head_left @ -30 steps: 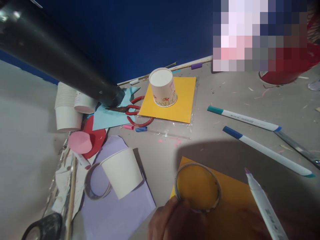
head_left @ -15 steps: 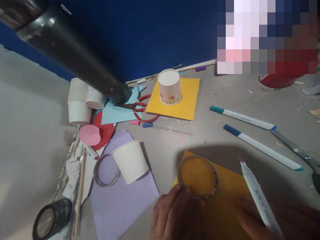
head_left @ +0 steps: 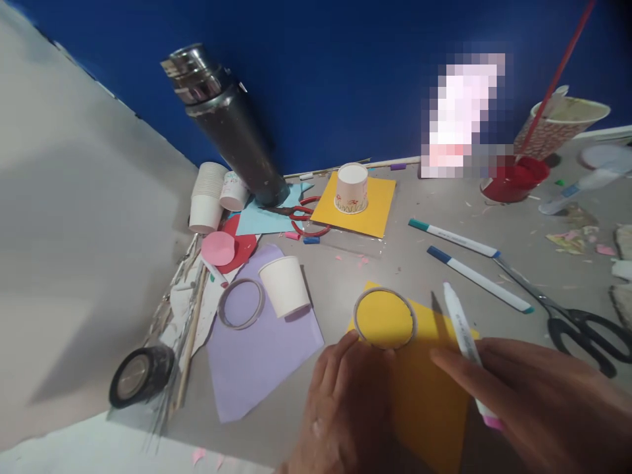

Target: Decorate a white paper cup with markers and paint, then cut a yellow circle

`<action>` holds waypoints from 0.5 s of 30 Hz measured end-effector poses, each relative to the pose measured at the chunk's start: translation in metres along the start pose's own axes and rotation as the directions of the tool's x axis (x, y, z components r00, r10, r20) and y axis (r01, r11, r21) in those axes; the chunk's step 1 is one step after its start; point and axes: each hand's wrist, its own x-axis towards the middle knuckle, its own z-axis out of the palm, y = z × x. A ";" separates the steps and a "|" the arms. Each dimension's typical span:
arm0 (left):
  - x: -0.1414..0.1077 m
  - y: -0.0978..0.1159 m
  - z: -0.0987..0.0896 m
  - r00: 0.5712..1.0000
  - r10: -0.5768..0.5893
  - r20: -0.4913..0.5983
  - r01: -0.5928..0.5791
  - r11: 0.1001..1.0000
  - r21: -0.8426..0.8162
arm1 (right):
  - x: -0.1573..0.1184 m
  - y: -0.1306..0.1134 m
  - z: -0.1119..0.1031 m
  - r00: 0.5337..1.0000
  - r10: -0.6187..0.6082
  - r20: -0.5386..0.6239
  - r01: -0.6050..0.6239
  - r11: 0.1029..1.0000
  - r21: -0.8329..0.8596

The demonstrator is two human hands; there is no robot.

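Note:
My left hand (head_left: 340,395) rests at the lower edge of a thin grey ring (head_left: 384,289), its fingertips pressed on the rim. The ring lies flat on a sheet of yellow paper (head_left: 429,408), near the paper's far corner. My right hand (head_left: 538,388) holds a white marker (head_left: 461,322) with a pink end. The marker's tip points up and away, apart from the paper, and its shadow falls beside it. Left of my hands, a white paper cup (head_left: 285,286) lies on its side on lilac paper (head_left: 266,375), beside a second ring (head_left: 221,304).
Two markers, one teal-capped (head_left: 454,237) and one blue-capped (head_left: 478,280), lie near black-handled scissors (head_left: 582,329). A decorated cup (head_left: 351,191) stands upside down on yellow paper. Behind are red-handled pliers (head_left: 296,214), a dark flask (head_left: 241,145) and stacked cups (head_left: 205,204). Black tape (head_left: 141,375) lies left.
My view has shifted, showing more of the flask, scissors and right side. My right hand with the marker shows more fully. The ring stays on the yellow paper under my left fingers.

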 end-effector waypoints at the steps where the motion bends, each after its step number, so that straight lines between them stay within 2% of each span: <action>1: -0.001 0.000 0.000 1.000 0.003 -0.005 -0.003 1.000 0.006 | 0.004 0.000 -0.002 1.000 -0.016 -0.003 0.016 1.000 -0.003; 5: -0.001 0.000 0.000 1.000 -0.020 0.005 0.020 0.999 0.026 | 0.005 -0.001 -0.003 1.000 -0.012 0.012 0.012 1.000 -0.001; 11: -0.003 -0.004 0.005 0.997 0.065 -0.035 -0.061 0.993 0.106 | -0.002 -0.005 0.001 0.998 0.024 0.058 -0.025 1.000 0.018; 15: -0.005 -0.005 0.006 0.998 0.056 -0.042 -0.050 0.991 0.128 | -0.002 -0.004 0.001 0.998 0.023 0.062 -0.026 0.999 0.034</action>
